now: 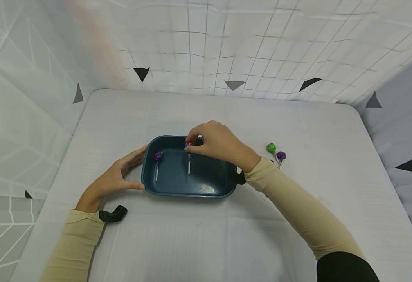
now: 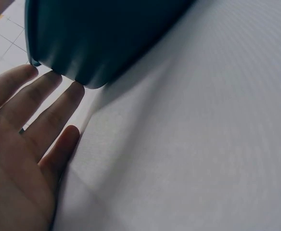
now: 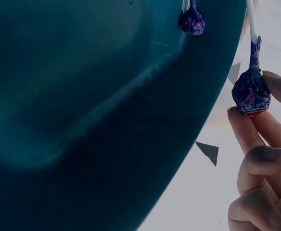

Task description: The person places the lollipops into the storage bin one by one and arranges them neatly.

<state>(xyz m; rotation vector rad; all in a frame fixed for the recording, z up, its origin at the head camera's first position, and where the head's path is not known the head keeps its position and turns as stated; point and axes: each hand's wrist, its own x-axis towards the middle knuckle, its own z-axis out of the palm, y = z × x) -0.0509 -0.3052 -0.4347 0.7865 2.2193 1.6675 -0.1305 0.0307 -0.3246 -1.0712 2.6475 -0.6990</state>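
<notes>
A: Report each hand and the item it works on, from the left.
B: The left hand (image 1: 117, 175) lies against the left end of the dark teal tray (image 1: 177, 185), fingers nearly straight and thumb spread toward the near corner; it grips nothing. Inside the tray, at left, lies a purple lollipop (image 1: 158, 157), stick toward the near side. To its right, the right hand (image 1: 221, 145) pinches the wrapped head of a blue-and-red lollipop (image 3: 251, 92) between thumb and fingers, over the tray's far middle, stick pointing near.

A: What is obscured?
B: The left fingertips pass behind the tray's left rim in the head view; the left wrist view shows three of them touching the wall, the little finger apart. That view cuts off most of the tray. Whether the held stick touches the tray floor cannot be told. The right hand covers part of the far rim, and the right wrist view crops its thumb and fingers.

A: Surroundings and obstructions?
B: A black wrist fitting (image 1: 113, 214) sits at the left cuff; another fitting (image 1: 240, 178), at the right cuff, overlaps the tray's right end. Beyond, to the right, a green lollipop (image 1: 271, 148) and a violet lollipop (image 1: 281, 156) lie close together on the white-covered bench (image 1: 177, 243). The right sleeve (image 1: 297, 211) hides their stick ends.
</notes>
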